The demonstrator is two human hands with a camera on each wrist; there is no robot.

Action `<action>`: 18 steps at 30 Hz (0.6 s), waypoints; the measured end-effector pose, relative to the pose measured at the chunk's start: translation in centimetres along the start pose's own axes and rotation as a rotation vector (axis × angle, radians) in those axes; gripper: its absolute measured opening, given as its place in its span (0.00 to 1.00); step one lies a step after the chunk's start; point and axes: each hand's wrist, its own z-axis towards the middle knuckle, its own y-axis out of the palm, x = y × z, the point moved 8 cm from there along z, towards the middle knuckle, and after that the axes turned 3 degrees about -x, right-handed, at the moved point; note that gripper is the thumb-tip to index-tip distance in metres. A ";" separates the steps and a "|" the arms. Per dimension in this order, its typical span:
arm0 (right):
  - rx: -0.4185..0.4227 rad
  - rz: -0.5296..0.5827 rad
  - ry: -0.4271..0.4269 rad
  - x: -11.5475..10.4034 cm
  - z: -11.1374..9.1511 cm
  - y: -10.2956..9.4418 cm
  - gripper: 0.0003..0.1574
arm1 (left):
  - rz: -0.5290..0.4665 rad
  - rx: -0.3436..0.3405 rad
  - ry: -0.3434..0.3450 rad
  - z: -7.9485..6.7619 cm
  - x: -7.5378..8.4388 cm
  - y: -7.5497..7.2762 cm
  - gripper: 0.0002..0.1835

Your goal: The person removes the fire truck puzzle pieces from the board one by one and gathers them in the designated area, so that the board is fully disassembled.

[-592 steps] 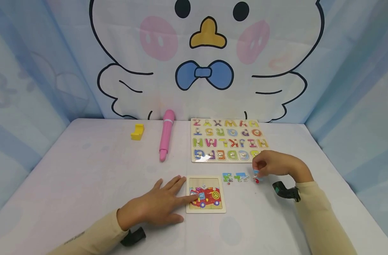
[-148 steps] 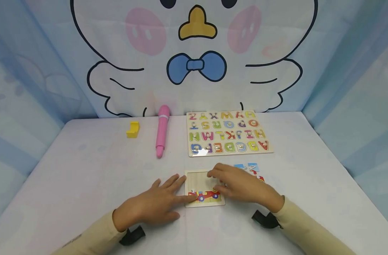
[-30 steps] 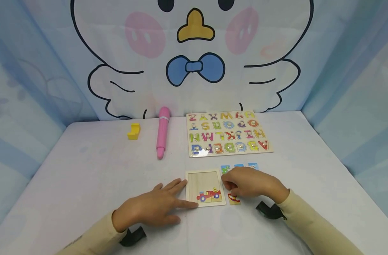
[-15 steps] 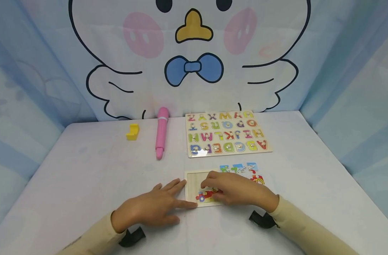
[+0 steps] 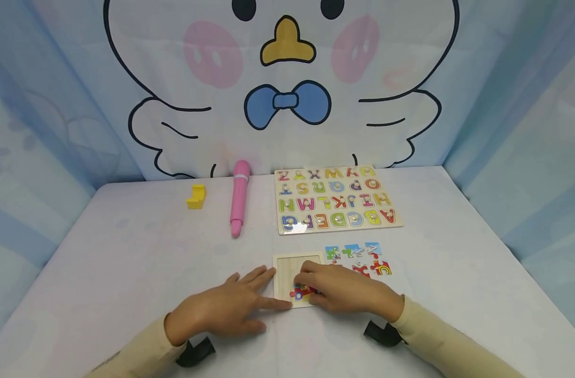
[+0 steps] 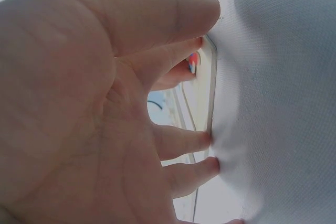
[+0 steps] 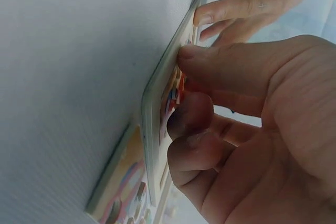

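In the head view, a small wooden puzzle frame (image 5: 281, 278) lies on the table, part of a red vehicle picture (image 5: 298, 295) in its lower half. My left hand (image 5: 221, 308) lies flat at its left side, index fingertip on the lower left corner and other fingers spread. Over the frame's right side is my right hand (image 5: 346, 287), thumb and curled fingers pinching at a puzzle piece in the picture. In the right wrist view, colourful puzzle pieces (image 7: 176, 93) show between the thumb and fingertips. The hand hides the rest of the picture.
Loose blue-and-green puzzle pieces (image 5: 332, 253) and red puzzle pieces (image 5: 382, 268) lie right of the frame. Behind stands an alphabet board (image 5: 398, 220) with knobbed letters. A thick pink stick (image 5: 239, 197) and a yellow block (image 5: 196, 197) lie further left. A curtain (image 5: 296, 142) backs the table.
My right hand has moved left from the loose pieces onto the frame. Compared with earlier, fewer pieces sit in the frame and more lie to its right. My left hand stays put.
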 end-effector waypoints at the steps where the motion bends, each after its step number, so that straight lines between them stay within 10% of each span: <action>1: 0.000 0.004 0.003 0.0 0.0 0.0 0.17 | -0.001 0.000 0.000 0.0 0.0 0.0 0.29; 18: 0.091 0.087 -0.021 0.0 0.2 -0.4 0.11 | 0.000 0.003 -0.004 -0.1 0.0 0.0 0.29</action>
